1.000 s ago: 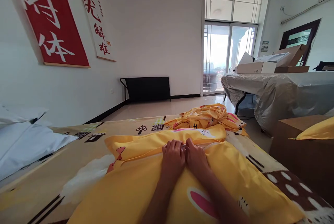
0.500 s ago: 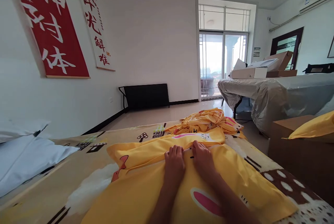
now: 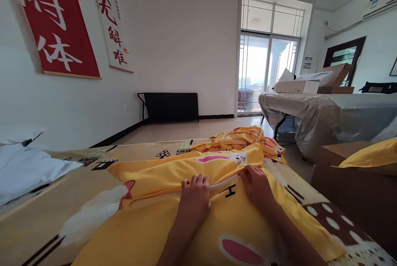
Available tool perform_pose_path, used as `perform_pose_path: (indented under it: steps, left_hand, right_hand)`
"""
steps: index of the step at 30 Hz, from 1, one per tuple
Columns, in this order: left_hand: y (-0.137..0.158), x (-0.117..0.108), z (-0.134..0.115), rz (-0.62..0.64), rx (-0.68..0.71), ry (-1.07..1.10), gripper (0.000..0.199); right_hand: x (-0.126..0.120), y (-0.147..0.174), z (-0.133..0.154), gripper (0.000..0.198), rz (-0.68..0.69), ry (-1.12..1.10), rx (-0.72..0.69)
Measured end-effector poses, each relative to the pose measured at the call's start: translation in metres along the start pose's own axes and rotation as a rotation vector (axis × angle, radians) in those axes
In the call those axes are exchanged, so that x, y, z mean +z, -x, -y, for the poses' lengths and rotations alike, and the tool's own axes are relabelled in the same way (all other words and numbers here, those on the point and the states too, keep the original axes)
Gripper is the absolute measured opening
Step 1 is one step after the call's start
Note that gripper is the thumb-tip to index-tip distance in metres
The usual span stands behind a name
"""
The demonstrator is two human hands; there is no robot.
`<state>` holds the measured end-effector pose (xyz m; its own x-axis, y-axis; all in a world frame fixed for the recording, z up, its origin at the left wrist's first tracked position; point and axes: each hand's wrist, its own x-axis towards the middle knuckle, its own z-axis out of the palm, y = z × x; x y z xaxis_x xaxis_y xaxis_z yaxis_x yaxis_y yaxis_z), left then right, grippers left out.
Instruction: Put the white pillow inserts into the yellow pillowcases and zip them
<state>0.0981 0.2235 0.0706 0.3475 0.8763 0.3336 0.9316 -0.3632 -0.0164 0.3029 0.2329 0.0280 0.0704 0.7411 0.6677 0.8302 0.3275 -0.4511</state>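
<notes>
1. In the head view, a big, soft yellow cloth cover [image 3: 149, 226] lies flat in front of the person, on a tan blanket with brown and white pictures [image 3: 40, 216].
2. The left hand [image 3: 195, 195] has its fingers curled over the far edge of the yellow cover. It is grasping the cloth.
3. The right hand [image 3: 257, 185] pinches the same edge, farther to the right. The 2 hands are apart.
4. Between the 2 hands, the cover shows a small black mark like an H [image 3: 230, 191]. Nearer the person is a pink and white bunny ear [image 3: 240, 250].
5. Just past the hands lies a long yellow cloth flap with a white bunny face [image 3: 180, 164]. I can't tell if it is part of the cover.
6. Behind that flap is a messy heap of yellow cloth [image 3: 238, 137].
7. At the left side is a puffy white pillow [image 3: 46, 177].
8. At the right side, a yellow cloth piece [image 3: 372, 154] rests on a brown cardboard box [image 3: 347, 200].
9. Farther back is a table wrapped in shiny plastic [image 3: 313, 111], with boxes on top.
10. On the left wall hang 2 scrolls, 1 red and 1 white.
</notes>
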Motion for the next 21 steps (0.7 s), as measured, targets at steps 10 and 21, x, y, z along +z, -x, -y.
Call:
perform_pose_path:
  steps: [10,21]
  left_hand:
    - [0.002,-0.011,0.009,0.117,0.133,0.111,0.049]
    - [-0.015,0.016,-0.022,-0.193,0.038,0.216,0.036]
  right_hand:
    - [-0.013,-0.012,-0.013,0.01,0.181,-0.06,-0.036]
    - [-0.032,-0.012,0.002,0.01,0.147,-0.096,-0.088]
